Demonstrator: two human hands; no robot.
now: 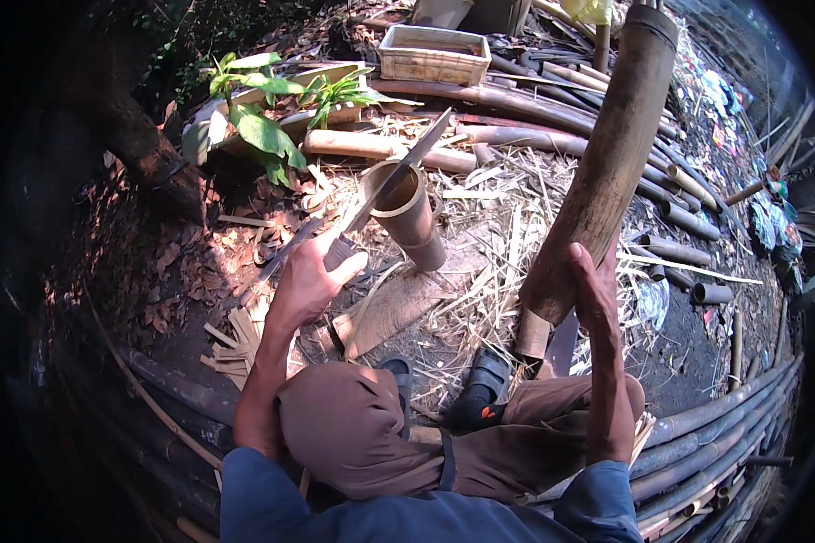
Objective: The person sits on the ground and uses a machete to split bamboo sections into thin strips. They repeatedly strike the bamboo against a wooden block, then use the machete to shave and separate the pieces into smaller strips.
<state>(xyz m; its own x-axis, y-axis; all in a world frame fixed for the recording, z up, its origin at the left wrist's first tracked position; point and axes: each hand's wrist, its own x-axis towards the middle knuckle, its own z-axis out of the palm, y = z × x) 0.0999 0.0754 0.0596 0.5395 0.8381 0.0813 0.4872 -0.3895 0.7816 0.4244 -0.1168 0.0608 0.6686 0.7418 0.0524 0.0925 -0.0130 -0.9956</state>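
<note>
My left hand is closed around a long-bladed knife, its blade slanting up and away to the right. The blade crosses in front of the mouth of an upright hollow bamboo tube; I cannot tell whether they touch. That tube stands by a flat wooden board on the ground. On the right, my right hand grips the lower end of a long, thick bamboo section, thumb on the near side and fingers mostly hidden. The section tilts up and to the right.
Bamboo shavings litter the ground. Split strips lie left of my knee. Bamboo poles lie across the back, beneath a plastic crate and a leafy plant. More poles are stacked at lower right.
</note>
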